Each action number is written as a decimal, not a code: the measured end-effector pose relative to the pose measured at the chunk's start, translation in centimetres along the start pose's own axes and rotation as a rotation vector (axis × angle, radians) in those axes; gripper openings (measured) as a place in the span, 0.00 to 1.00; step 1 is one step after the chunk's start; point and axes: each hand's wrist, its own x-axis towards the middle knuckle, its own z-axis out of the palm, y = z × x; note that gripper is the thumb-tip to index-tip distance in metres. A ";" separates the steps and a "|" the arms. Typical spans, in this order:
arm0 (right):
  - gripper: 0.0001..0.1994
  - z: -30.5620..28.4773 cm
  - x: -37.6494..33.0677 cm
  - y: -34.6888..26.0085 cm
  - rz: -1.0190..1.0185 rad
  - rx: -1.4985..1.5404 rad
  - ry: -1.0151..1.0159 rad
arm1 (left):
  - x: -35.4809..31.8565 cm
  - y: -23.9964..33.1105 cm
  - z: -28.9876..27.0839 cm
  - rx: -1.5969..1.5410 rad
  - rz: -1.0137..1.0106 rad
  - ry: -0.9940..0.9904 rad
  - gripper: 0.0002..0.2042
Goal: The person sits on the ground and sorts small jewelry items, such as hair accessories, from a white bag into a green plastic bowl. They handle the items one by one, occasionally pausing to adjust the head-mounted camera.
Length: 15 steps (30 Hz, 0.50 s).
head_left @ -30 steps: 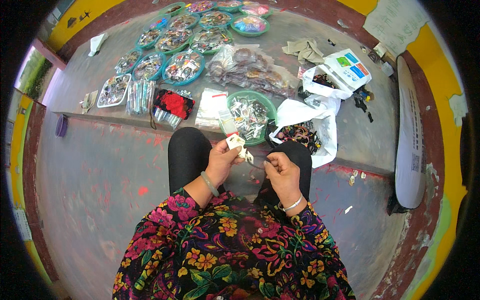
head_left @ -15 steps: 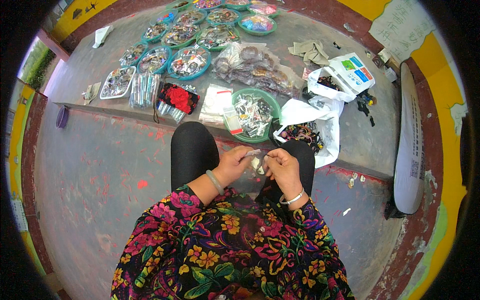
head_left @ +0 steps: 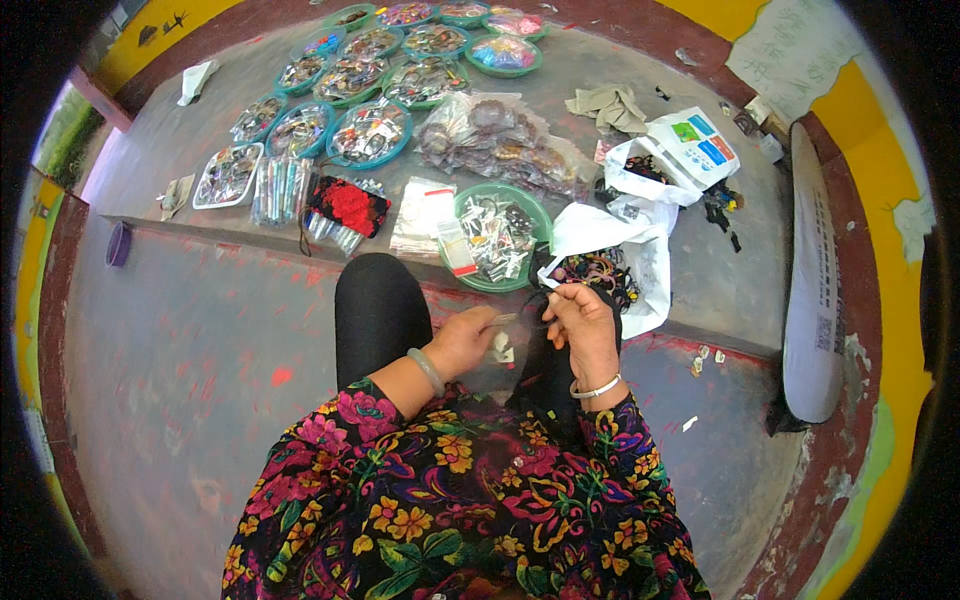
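Above my lap, my left hand is closed, its thumb and fingers pinching a small pale flat piece. To its right and slightly higher, my right hand has its thumb and fingertips pressed together. Whatever those fingers hold is too small and dark to make out. Small whitish pieces show between my knees; I cannot tell whether they hang or lie on the floor. Just beyond my hands, a green basket holds small packaged items. Beside it, a white plastic bag contains dark, colourful bands.
Several round baskets of small goods, among them a blue one, cover the raised ledge. Clear packets, a red-and-black floral pouch and a second white bag lie there too. A long board leans at right.
My right hand has moved up and right, away from my left hand. The left hand stays low and keeps its pinch on the pale piece. The view has shifted slightly.
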 end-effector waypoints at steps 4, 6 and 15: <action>0.07 -2.5 1.6 -0.9 -0.068 0.022 0.075 | 0.0 -1.9 0.7 0.083 -0.169 -0.111 0.08; 0.06 -4.2 3.0 -1.0 -0.084 0.029 0.132 | -0.2 -2.9 1.4 0.126 -0.181 -0.125 0.08; 0.17 -15.8 9.8 3.8 -0.004 0.072 0.514 | -1.1 -4.4 2.4 0.232 -0.238 -0.217 0.10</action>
